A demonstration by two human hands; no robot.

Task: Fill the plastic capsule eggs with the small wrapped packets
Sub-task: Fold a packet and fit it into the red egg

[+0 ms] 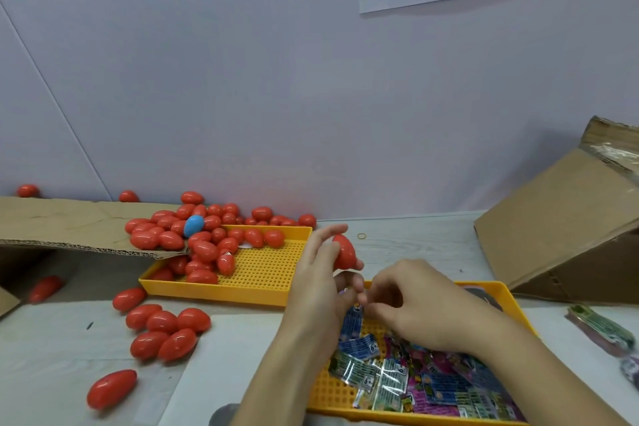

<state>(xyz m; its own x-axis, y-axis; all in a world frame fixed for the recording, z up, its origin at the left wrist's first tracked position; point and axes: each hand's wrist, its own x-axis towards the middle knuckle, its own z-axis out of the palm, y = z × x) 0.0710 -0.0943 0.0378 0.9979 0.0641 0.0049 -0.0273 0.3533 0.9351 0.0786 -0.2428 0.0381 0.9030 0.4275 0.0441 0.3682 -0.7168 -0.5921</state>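
Note:
My left hand holds a red capsule egg half upright above the table, thumb and lower fingers curled round it. My right hand sits close beside it with fingertips bunched; what they pinch is hidden. Below lies a yellow tray of small wrapped packets in blue, green and pink. A second yellow tray behind holds a heap of red eggs with one blue egg. Several closed red eggs lie on the table at the left.
A cardboard flap lies over the left tray's back corner. A tilted cardboard box stands at the right. More packets lie at the far right edge. A small rubber band lies near the wall.

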